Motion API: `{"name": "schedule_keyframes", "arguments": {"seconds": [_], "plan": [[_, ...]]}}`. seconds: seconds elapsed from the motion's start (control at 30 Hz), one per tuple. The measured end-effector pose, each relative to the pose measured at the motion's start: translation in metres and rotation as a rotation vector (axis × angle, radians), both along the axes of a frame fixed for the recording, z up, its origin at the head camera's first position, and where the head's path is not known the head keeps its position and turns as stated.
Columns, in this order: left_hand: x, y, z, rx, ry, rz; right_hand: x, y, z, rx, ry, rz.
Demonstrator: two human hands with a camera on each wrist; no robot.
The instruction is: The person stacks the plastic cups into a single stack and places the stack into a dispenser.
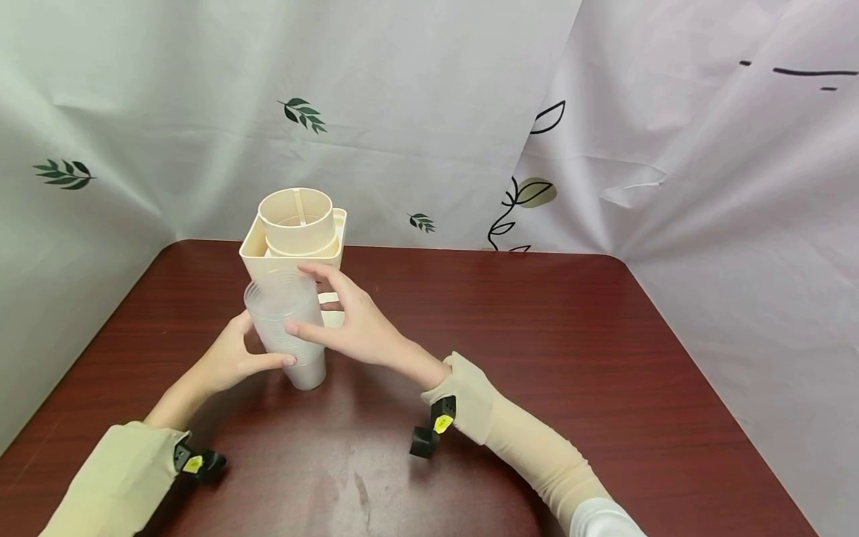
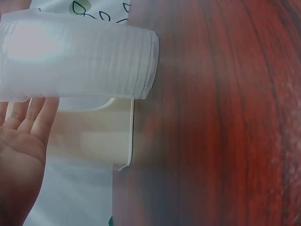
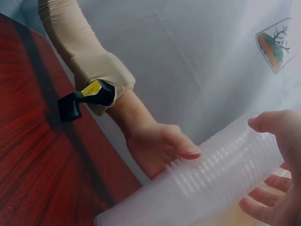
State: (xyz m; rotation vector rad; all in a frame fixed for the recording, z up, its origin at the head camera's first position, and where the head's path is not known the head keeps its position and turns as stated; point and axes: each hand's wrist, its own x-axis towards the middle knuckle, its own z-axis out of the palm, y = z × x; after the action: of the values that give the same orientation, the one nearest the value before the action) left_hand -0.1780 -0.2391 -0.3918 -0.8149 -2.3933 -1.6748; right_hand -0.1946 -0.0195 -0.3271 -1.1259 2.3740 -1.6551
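A tall stack of clear plastic cups [image 1: 288, 321] stands slightly tilted in front of a cream holder [image 1: 293, 230], rims up. My left hand [image 1: 231, 358] grips the stack lower down, its thumb across the near side and its fingers hidden behind. Higher up, my right hand [image 1: 356, 317] holds the stack near the rims, thumb on the near side and fingers round the far right. In the right wrist view the left thumb presses on the ridged cups [image 3: 197, 179]. The left wrist view shows the stack's base [image 2: 150, 66] close over the table.
The cream holder has a square body and a round, open section on top; it sits near the table's back left edge. Dark red wood grain covers the table [image 1: 537, 358]. A pale curtain [image 1: 436, 112] with leaf prints hangs behind and at the sides.
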Motion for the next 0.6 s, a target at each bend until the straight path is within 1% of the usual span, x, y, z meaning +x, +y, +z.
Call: {"name": "schedule_keyframes", "arguments": {"seconds": [0.17,0.37,0.53,0.6], "plan": [[0.001,-0.001,0.0,-0.021,-0.005,0.012,-0.002,0.001,-0.009,0.007,-0.014,0.037],[0.004,-0.004,0.0,-0.058,-0.007,0.015,-0.003,0.004,-0.024,0.042,-0.084,0.053],[0.007,-0.007,0.0,-0.111,0.01,0.058,-0.005,0.004,-0.035,0.05,-0.103,0.081],[0.008,-0.008,0.0,-0.129,0.005,0.073,-0.006,0.004,-0.038,0.049,-0.102,0.092]]}}
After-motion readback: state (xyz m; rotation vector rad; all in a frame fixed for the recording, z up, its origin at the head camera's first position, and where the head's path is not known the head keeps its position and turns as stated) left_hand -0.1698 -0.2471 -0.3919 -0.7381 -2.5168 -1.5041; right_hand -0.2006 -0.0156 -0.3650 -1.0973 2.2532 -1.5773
